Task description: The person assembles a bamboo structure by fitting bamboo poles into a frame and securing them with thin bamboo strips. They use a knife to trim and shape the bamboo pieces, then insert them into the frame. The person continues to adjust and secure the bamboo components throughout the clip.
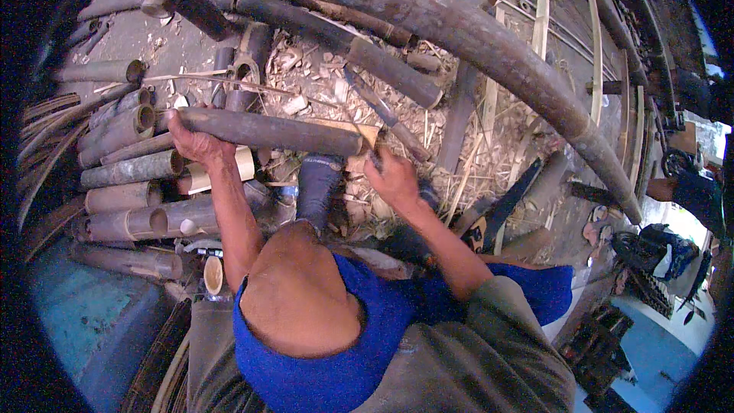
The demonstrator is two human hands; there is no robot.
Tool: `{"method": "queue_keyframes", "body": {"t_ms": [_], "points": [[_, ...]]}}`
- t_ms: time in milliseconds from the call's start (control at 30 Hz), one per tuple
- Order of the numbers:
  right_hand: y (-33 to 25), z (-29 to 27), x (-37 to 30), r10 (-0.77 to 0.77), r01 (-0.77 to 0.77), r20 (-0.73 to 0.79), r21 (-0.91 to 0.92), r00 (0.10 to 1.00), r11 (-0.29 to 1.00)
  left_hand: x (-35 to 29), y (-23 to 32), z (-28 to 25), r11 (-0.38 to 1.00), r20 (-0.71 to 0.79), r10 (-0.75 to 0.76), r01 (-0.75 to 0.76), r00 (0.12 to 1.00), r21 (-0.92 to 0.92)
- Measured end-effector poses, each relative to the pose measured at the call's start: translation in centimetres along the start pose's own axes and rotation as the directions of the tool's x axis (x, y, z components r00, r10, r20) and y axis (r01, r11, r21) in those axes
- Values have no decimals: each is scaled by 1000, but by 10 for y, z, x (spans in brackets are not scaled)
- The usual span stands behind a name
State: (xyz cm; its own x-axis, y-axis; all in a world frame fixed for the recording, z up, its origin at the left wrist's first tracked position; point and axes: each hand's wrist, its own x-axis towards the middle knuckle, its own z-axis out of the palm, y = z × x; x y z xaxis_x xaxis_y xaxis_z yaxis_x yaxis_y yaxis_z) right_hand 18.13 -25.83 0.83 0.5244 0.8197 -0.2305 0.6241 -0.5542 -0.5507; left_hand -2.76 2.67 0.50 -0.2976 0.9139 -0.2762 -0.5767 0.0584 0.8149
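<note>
A length of dark bamboo [275, 131] lies crosswise in front of me, with a pale cut strip [353, 128] along its right end. My left hand [200, 141] is closed around the left end, thumb up along it. Close to the right end, my right hand [394, 180] is closed on a thin dark tool [374, 157]; its exact kind is hard to make out. Just beyond, a long-bladed knife [386, 113] rests on the wood chips [310, 73], apart from both hands.
Cut bamboo sections [122, 172] are stacked at the left. A long thick bamboo pole [451, 19] arches across the far side and down the right. My shoe [319, 183] stands below the held piece. Pale bamboo strips [542, 8] lean at the far right.
</note>
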Motion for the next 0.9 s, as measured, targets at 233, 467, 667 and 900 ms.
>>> {"method": "queue_keyframes", "body": {"t_ms": [233,467,667,900], "points": [[-16,-21,7,8,-8,-2,156,1000,988,0,-3,-1,998,12,61,-61,998,13],[50,39,7,143,-136,151,-54,978,989,-2,1,8,1000,6,14,-14,1000,8],[34,17,6,67,-78,96,114,993,990,2,11,1,990,-18,-129,128,991,-50],[-33,-32,3,-131,232,-331,286,934,930,-9,11,5,1000,-7,-15,16,1000,19]]}}
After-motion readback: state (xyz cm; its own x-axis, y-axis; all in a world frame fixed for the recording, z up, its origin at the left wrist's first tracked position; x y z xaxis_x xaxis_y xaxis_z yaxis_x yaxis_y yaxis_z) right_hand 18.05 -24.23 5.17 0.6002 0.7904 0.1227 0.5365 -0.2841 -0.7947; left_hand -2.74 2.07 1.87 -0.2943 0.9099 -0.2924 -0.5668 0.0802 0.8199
